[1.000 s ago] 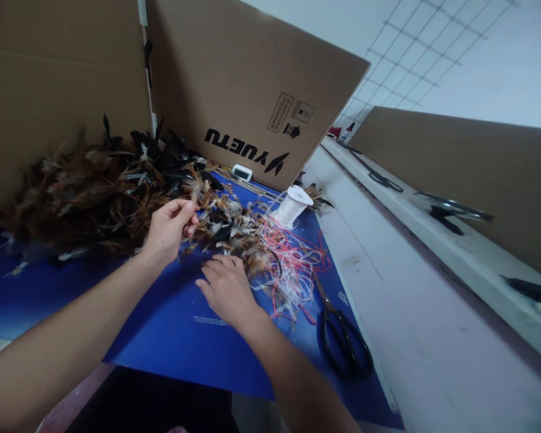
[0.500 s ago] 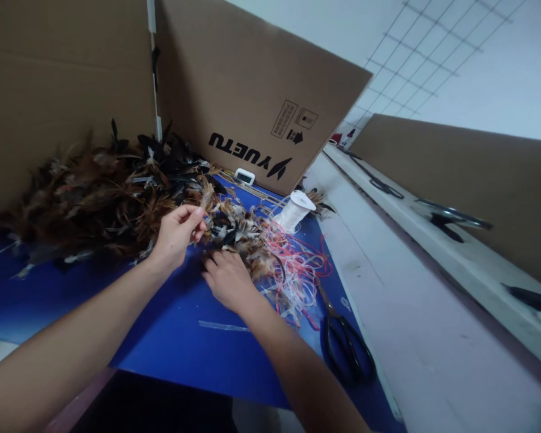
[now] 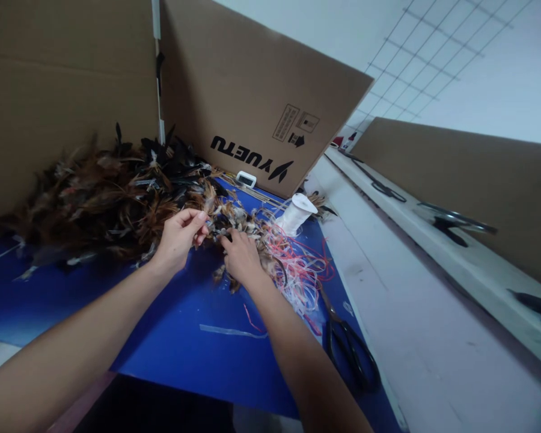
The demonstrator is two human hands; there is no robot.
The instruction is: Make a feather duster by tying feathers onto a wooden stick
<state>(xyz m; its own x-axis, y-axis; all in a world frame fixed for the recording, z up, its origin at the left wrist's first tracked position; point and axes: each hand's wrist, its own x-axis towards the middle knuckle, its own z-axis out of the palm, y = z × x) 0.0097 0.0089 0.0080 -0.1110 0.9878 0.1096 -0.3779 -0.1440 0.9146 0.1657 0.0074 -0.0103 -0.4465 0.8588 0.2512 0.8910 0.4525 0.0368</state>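
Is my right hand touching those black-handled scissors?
Apart. The head view shows the right hand up at the feathers, with tangled ribbons across the gap between it and the black-handled scissors.

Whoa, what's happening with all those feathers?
The person's left hand is pinching its fingers together near the big feather pile; anything held there is too small to tell. The right hand is touching the smaller feathers. Scissors, tangled strings and a white spool are on the blue table.
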